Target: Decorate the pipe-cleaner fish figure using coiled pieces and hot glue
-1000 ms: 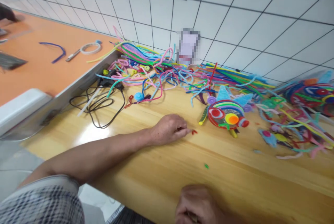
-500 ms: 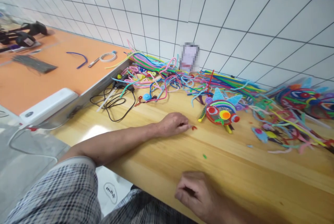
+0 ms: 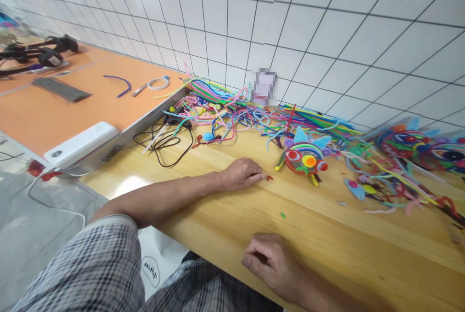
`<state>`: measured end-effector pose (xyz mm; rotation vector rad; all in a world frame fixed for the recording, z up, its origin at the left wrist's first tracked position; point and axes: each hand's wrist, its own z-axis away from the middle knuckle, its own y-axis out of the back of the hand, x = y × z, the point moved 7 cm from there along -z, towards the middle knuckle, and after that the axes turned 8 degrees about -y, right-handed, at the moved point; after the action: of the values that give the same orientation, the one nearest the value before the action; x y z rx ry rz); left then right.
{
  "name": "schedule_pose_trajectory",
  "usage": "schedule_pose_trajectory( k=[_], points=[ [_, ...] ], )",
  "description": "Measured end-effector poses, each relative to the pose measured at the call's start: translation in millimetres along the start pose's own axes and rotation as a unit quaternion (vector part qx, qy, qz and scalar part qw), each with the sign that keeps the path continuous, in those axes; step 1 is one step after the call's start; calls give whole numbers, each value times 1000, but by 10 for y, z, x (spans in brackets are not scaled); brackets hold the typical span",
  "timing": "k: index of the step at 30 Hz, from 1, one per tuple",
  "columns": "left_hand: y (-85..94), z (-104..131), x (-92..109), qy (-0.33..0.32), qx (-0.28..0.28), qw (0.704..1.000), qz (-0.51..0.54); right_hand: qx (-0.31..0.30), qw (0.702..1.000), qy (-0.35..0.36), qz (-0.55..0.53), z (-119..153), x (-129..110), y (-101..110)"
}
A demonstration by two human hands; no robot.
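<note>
My left hand (image 3: pixel 241 175) rests on the wooden table (image 3: pixel 218 220), its fingers curled in and nothing visible in them. Just beyond its fingertips lies a small bent red piece (image 3: pixel 269 178). Closer to the table's front edge, my right hand (image 3: pixel 271 266) is loosely curled with a hollow between thumb and fingers, holding nothing. A tiny green piece (image 3: pixel 282 215) lies a little past it. To the right of my left hand is a colourful craft face (image 3: pixel 305 158) with blue pointed tops, red round eyes and an orange-yellow nose. Neither hand touches it.
Bundles of pipe cleaners (image 3: pixel 221 99) lie along the tiled wall, beside a blurred phone (image 3: pixel 265 86). More craft faces (image 3: pixel 407 140) and loose scraps (image 3: pixel 378 188) sit at right. A black cable (image 3: pixel 163 147) and white power strip (image 3: pixel 82 142) are at left, near an orange table (image 3: pixel 98 77).
The view has shifted slightly, so the table's contents sit a little differently in the picture. Both hands keep their curled poses and places on the table.
</note>
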<state>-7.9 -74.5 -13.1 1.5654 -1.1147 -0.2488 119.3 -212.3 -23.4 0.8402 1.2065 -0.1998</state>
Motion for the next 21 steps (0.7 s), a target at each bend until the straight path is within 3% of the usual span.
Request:
schedule_pose_trajectory(
  k=[6, 11, 14, 18, 21],
  points=[
    [69, 9, -48, 5, 2, 999, -37, 3, 1000, -4, -1, 4, 11, -7],
    [315, 36, -235, 71, 75, 992, -71, 1, 1000, -4, -3, -2, 12, -18],
    [498, 16, -371, 100, 90, 988, -74, 1, 1000, -5, 1, -7, 23, -29],
    [843, 43, -743, 178, 62, 976, -106, 1, 1000, 2, 4, -5, 31, -40],
    [1095, 212, -1179, 294, 0, 943, -155, -2, 1000, 15, 2, 0, 20, -39]
  ],
)
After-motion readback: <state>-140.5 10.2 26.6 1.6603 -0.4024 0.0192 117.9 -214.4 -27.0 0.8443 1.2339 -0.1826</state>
